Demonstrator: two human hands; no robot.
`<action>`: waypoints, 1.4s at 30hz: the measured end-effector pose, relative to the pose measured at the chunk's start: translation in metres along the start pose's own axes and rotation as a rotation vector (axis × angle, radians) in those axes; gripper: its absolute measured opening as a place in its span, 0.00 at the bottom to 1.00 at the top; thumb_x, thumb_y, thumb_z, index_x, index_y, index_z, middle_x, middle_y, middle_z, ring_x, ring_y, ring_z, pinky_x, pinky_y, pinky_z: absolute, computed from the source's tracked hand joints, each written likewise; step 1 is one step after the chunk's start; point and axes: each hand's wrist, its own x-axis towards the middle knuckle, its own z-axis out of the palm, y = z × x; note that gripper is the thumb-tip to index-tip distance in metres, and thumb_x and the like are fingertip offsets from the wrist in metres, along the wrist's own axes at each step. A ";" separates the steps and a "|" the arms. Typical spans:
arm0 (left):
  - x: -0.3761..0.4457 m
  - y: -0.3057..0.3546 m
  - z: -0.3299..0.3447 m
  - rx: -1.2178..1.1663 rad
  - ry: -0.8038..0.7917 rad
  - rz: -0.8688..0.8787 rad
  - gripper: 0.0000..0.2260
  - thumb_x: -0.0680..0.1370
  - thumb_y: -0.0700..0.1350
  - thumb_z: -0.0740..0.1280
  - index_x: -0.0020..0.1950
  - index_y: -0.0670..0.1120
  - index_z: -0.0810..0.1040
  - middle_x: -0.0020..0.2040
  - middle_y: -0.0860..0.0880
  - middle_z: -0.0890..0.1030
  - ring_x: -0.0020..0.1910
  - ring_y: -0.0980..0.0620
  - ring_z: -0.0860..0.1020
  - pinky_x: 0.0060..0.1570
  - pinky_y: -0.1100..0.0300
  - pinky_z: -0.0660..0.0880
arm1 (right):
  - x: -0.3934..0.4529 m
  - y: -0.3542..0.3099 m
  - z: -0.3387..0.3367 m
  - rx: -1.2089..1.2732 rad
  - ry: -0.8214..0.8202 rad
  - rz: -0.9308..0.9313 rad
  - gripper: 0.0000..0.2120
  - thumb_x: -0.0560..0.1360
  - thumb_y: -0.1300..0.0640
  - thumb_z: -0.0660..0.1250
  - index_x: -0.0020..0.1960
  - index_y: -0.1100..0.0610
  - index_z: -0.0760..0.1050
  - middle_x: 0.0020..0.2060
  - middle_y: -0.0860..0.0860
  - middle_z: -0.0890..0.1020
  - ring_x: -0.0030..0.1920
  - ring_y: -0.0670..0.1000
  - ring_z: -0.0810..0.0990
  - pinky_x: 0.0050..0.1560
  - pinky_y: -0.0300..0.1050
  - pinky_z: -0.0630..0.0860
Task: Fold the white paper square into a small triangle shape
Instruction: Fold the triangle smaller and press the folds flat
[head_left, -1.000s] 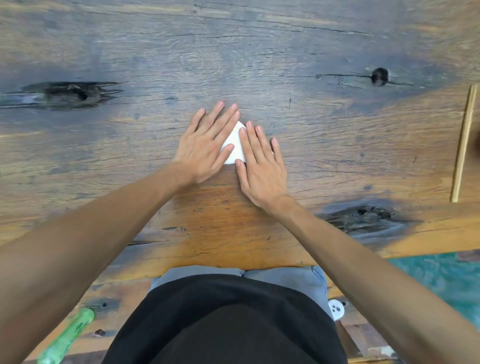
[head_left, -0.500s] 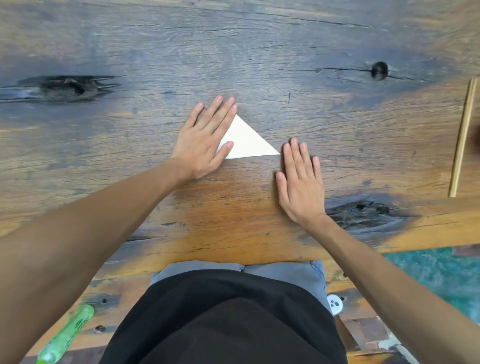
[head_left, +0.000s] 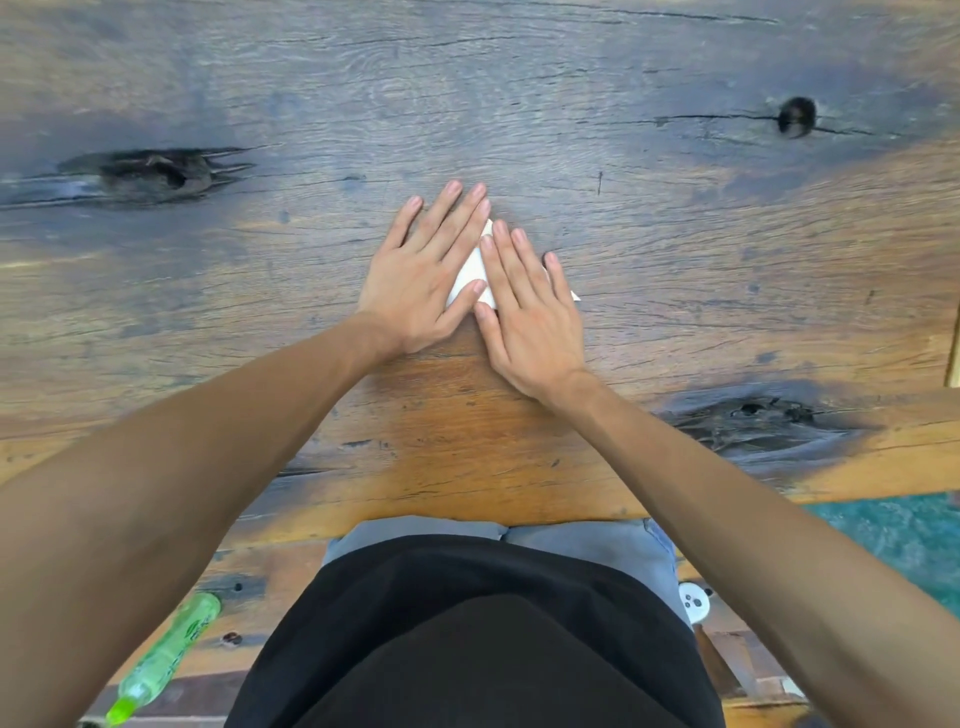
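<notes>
The white paper (head_left: 471, 274), folded into a triangle, lies flat on the wooden table (head_left: 519, 93) at the middle of the view. Only a narrow strip of it shows between my hands, plus its right tip past my little finger. My left hand (head_left: 423, 270) lies flat with spread fingers on the paper's left part. My right hand (head_left: 530, 306) lies flat on its right part, fingers pointing away from me. Both palms press down; neither hand grips anything.
The table has dark knots and cracks at the left (head_left: 150, 174), the far right (head_left: 795, 117) and the near right (head_left: 748, 421). A wooden stick (head_left: 955, 353) lies at the right edge. A green bottle (head_left: 166, 660) lies below the table's near edge.
My right hand slid off the paper to the right, baring the triangle, and has now come back left onto it. My left hand has stayed pressed on the paper's left part.
</notes>
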 end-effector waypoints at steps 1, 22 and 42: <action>0.000 0.000 0.000 -0.002 -0.001 0.002 0.32 0.84 0.60 0.47 0.84 0.44 0.49 0.85 0.46 0.52 0.84 0.47 0.49 0.81 0.43 0.52 | -0.002 0.002 0.002 -0.015 0.015 -0.001 0.29 0.86 0.48 0.51 0.84 0.58 0.55 0.84 0.54 0.58 0.84 0.52 0.55 0.83 0.58 0.55; -0.034 -0.023 0.005 -0.005 -0.031 0.030 0.29 0.86 0.54 0.46 0.84 0.42 0.45 0.85 0.44 0.50 0.84 0.46 0.48 0.82 0.44 0.50 | -0.022 0.032 0.001 -0.016 -0.037 0.032 0.31 0.85 0.46 0.53 0.85 0.55 0.52 0.85 0.51 0.55 0.85 0.50 0.50 0.84 0.54 0.50; -0.023 0.037 -0.028 -0.321 0.041 -0.539 0.25 0.78 0.51 0.66 0.75 0.46 0.69 0.69 0.45 0.74 0.64 0.45 0.71 0.56 0.49 0.60 | 0.063 0.002 -0.057 0.490 -0.136 0.368 0.31 0.79 0.54 0.70 0.78 0.59 0.64 0.58 0.52 0.79 0.61 0.57 0.77 0.65 0.55 0.74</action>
